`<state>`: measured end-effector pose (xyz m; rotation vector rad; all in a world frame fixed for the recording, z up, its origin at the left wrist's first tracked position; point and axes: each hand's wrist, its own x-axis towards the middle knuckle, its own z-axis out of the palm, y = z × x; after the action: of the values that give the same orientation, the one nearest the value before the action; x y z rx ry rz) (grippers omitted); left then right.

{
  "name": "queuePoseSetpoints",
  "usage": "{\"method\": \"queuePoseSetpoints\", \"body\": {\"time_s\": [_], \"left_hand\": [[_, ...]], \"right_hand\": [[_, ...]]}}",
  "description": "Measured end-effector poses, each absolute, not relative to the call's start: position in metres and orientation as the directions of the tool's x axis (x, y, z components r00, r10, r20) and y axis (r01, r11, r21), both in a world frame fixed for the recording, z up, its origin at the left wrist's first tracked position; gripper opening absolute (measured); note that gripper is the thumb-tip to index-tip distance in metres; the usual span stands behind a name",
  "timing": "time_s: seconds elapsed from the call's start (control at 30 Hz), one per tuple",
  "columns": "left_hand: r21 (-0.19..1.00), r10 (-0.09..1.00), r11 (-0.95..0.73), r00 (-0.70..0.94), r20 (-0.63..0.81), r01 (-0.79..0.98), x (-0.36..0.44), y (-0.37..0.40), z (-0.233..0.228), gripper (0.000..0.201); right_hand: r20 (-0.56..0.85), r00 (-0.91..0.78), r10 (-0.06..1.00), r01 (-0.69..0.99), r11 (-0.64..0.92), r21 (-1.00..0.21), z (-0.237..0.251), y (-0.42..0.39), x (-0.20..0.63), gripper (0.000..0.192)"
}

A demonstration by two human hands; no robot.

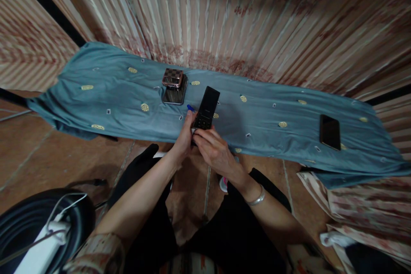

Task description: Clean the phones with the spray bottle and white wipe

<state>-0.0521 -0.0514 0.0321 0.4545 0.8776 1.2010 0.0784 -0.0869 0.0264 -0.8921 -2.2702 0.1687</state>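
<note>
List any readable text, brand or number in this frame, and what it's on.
None is legible.
Black handset held in both hands: keypad markings too small and blurred to read.
Checkered case and flat device under it: no readable marks.
Dark phone: blank screen.

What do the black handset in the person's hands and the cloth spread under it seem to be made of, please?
The black handset, held by both the left hand and the right hand, looks like smooth plastic, perhaps with a glass face: dull sheen, hard straight edges. The teal cloth looks like soft woven fabric: it creases, drapes and bears small stitched-looking motifs.
</note>
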Motion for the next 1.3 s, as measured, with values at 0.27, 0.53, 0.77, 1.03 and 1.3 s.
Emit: {"method": "queuePoseSetpoints", "body": {"time_s": [0.27,0.53,0.77,1.03,1.3], "left_hand": [[0.742,0.925,0.351,0.086,-0.371,-0.572,-0.054,-0.048,0.036,0.069],[0.743,0.934,0.311,0.046,-0.354,-0.592,-0.059,-0.047,0.043,0.066],[0.765,0.942,0.293,0.036,-0.334,-0.573,-0.063,-0.047,0.043,0.063],[0.764,0.959,0.240,0.024,-0.282,-0.599,-0.059,-0.048,0.040,0.052],[0.783,0.978,0.188,0.039,-0.205,-0.593,-0.056,-0.052,0.030,0.045]], "right_hand": [[0.579,-0.538,0.613,0.530,0.780,-0.333,0.026,-0.087,0.078,0.035],[0.567,-0.517,0.641,0.541,0.758,-0.364,0.026,-0.087,0.081,0.035],[0.545,-0.504,0.670,0.561,0.734,-0.384,0.027,-0.084,0.085,0.037],[0.594,-0.444,0.671,0.615,0.710,-0.343,0.017,-0.071,0.094,0.035],[0.591,-0.376,0.714,0.674,0.648,-0.354,0.014,-0.060,0.102,0.034]]}}
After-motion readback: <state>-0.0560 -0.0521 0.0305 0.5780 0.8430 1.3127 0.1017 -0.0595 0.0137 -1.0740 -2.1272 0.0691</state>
